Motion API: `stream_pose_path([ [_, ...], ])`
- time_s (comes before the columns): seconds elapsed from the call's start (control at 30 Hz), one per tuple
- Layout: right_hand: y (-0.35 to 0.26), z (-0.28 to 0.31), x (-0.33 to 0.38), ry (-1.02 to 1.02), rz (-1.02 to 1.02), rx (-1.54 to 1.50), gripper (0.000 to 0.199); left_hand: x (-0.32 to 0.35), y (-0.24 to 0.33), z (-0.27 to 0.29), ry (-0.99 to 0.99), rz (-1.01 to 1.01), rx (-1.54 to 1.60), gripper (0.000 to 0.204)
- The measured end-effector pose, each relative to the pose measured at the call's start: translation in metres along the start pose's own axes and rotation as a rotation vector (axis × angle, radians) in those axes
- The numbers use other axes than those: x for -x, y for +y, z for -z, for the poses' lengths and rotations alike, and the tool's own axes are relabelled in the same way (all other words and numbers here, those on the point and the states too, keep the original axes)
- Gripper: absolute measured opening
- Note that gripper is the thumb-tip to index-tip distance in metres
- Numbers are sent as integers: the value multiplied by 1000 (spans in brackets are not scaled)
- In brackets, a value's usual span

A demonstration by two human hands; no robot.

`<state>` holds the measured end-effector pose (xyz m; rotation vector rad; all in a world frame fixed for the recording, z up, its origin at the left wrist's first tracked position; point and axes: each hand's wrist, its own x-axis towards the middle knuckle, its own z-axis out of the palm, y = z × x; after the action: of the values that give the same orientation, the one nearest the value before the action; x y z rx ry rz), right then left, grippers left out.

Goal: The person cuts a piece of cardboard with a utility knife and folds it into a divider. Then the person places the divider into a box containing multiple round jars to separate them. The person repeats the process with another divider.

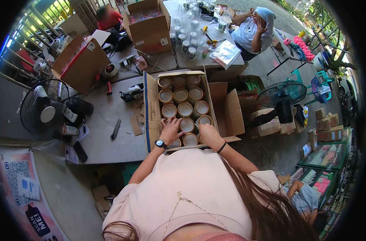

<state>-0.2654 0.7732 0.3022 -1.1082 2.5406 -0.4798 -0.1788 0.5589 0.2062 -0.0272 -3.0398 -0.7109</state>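
In front of me an open cardboard box holds rows of upright round tubs with pale tops and tan rims. My left hand, with a watch at its wrist, lies over the tubs near the box's front left, fingers apart and touching a tub in the middle. Close to the front right, my right hand is closed, its fingertips down beside another tub. What those fingertips pinch, if anything, is hidden by the hand.
On the grey table left of the box lie a cutter knife and a tape dispenser. Fans stand at the left and right. Beyond are large cartons and a seated person.
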Motion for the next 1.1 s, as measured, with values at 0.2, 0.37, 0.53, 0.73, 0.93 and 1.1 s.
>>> stream_pose_path([
  [0.2, -6, 34, 5, -123, 16, 130, 16, 3, -4, -3, -1, -21, -50, 79],
  [0.37, 6, 10, -4, -99, 175, 61, 12, 3, -4, -11, 24, 8, -51, 77],
  [0.53, 7, -37, -10, -59, 237, 113, 12, -3, -5, -11, 49, -14, -42, 75],
  [0.73, -12, -58, -21, -35, 270, 146, 14, 7, -22, -1, 5, 20, 276, 71],
  [0.93, 18, -20, -17, -71, 200, -338, 17, 8, -3, 35, -44, -52, 460, 30],
  [1.1, 19, -27, -30, -115, 240, -244, 9, 13, 2, 22, -177, 138, 819, 28],
])
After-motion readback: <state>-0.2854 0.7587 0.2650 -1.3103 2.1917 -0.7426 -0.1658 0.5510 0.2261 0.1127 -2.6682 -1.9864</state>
